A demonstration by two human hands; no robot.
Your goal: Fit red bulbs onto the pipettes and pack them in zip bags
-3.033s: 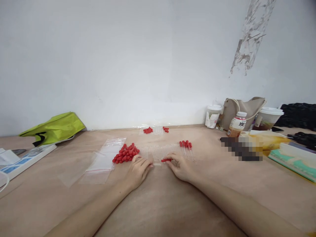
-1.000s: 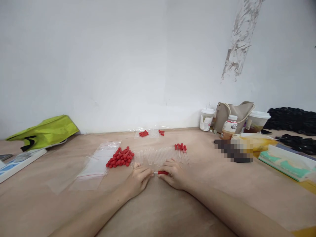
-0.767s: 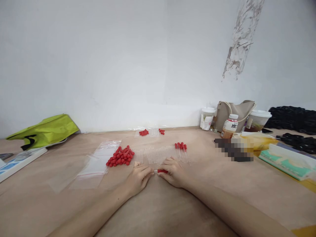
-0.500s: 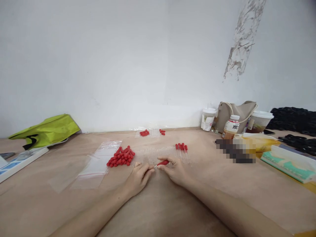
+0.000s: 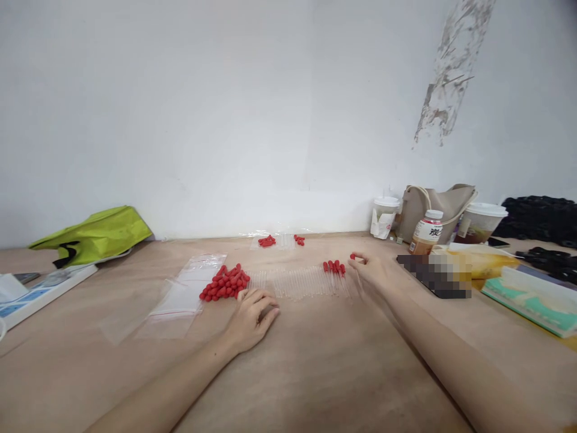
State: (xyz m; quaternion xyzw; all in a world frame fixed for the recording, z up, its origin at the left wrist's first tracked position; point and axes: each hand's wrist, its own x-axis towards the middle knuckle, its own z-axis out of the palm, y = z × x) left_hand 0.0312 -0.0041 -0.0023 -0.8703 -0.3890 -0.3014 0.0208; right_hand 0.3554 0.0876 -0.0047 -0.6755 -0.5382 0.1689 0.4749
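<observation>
Right of centre in the frame, a short row of red-topped tubes (image 5: 337, 264) is seen fitted, while bare clear tubes (image 5: 295, 283) at centre and a heap of loose red bulbs (image 5: 224, 283) left of centre remain unjoined. Beside the row, 1 red bulb (image 5: 353, 257) is pinched at the right hand (image 5: 373, 270)'s fingertips; the left hand (image 5: 253, 316) is loosely curled, nothing seen held.

A person's right hand (image 5: 373, 270) pinches a red bulb (image 5: 352, 257) just beside four red-topped tubes (image 5: 334, 267), while the left hand (image 5: 252, 316) rests, fingers loosely curled, on the brown surface (image 5: 288, 367) near a heap of bulbs (image 5: 224, 284). Clear tubes (image 5: 295, 282) lie side by side between heap and red tops. Near the far edge, left to right, sit a yellow-green bag (image 5: 108, 231), a clear packet (image 5: 283, 242) with red pieces, a lidded cup (image 5: 386, 203) and a beige bag (image 5: 444, 204).
</observation>
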